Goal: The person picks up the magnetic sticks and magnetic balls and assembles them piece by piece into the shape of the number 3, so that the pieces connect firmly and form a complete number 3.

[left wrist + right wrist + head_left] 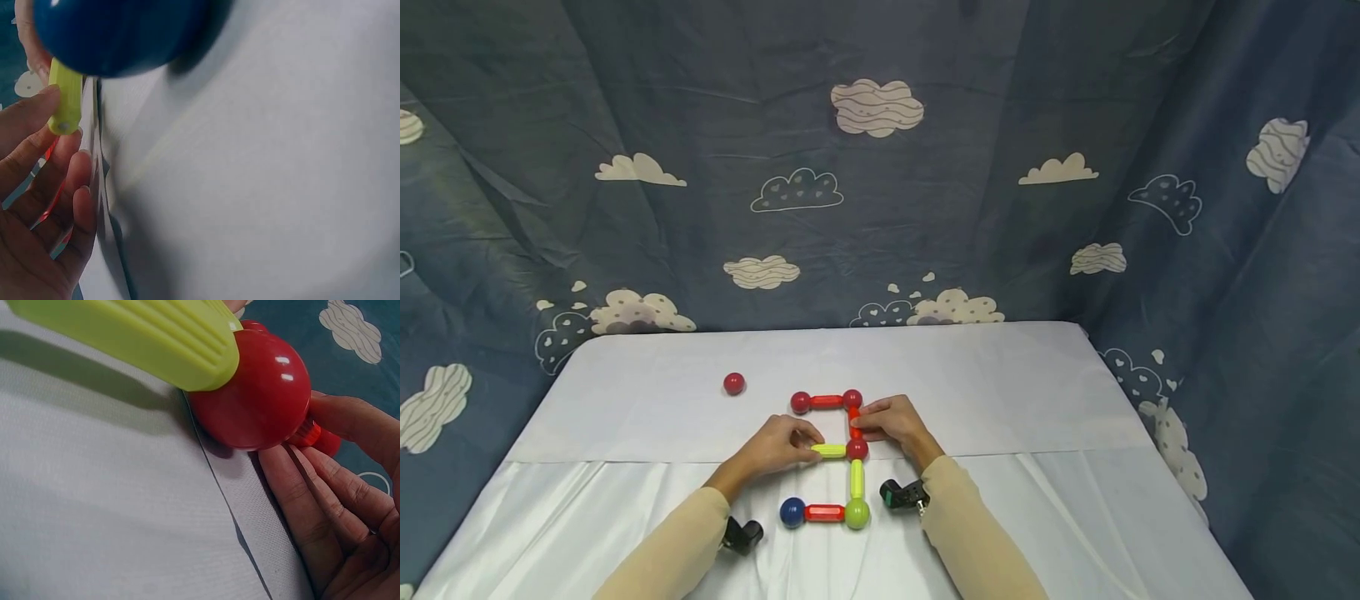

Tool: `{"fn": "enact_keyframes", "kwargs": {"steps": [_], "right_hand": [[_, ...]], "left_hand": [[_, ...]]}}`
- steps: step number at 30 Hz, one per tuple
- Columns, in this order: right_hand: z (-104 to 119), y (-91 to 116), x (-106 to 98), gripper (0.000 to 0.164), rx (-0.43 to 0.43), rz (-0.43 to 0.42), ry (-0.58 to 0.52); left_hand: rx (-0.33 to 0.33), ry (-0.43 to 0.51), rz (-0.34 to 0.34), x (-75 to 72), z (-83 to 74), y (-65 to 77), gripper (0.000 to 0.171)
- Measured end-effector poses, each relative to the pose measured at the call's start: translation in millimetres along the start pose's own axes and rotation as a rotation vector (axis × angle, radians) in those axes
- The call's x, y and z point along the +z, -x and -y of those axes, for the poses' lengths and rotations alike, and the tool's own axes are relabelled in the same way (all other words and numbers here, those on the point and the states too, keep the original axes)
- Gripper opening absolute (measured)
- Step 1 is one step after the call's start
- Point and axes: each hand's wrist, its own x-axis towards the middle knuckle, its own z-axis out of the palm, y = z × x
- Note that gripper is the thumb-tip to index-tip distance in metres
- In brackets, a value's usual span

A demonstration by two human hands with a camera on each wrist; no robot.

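Note:
Rods and balls lie joined on the white table in an angular chain. My left hand point(784, 443) pinches the free end of a yellow-green rod point(830, 451), whose other end meets the middle red ball point(857, 449). With thumb and fingers, my right hand point(895, 423) grips the upright red rod point(854, 423) between that ball and the top red ball point(852, 399). Another red rod point(827, 402) runs left from there to a red ball point(801, 402). Below the middle ball, a second yellow-green rod point(857, 479) leads to a green ball point(857, 513). In the left wrist view, a blue ball point(122, 31) looms close.
A lower red rod point(824, 513) links the green ball to the blue ball at the near left. One loose red ball point(733, 383) lies at the back left of the table point(1000, 375). Behind hangs a dark blue cloud-patterned curtain point(925, 217).

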Motion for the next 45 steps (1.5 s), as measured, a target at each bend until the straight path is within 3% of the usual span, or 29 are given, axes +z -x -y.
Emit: {"fn": "enact_keyframes", "kwargs": {"steps": [4, 12, 21, 30, 39, 45], "right_hand": [[0.4, -0.1, -0.2, 0.03, -0.01, 0.004, -0.013], [-0.3, -1.3, -0.1, 0.029, 0.002, -0.015, 0.002], [-1.8, -0.4, -1.3, 0.027, -0.004, 0.003, -0.011], [-3.0, -0.6, -0.1, 0.027, -0.017, 0.002, -0.029], [-3.3, -0.2, -2.1, 0.026, -0.01, -0.015, -0.013], [-4.0, -1.7, 0.2, 0.026, -0.013, -0.004, -0.011]], "left_hand": [[0.01, 0.003, -0.028, -5.5, 2.3, 2.8, 0.018], [-0.111, 0.031, -0.107, -18.8, 8.9, 8.7, 0.02], [-0.167, 0.042, -0.304, -39.2, 19.4, 15.5, 0.026], [-0.199, 0.018, -0.488, -65.4, 41.3, 13.9, 0.033], [-0.212, -0.028, -0.536, -74.3, 56.7, 5.5, 0.039], [-0.292, 0.015, -0.517, -74.7, 66.7, -1.0, 0.053]]}}
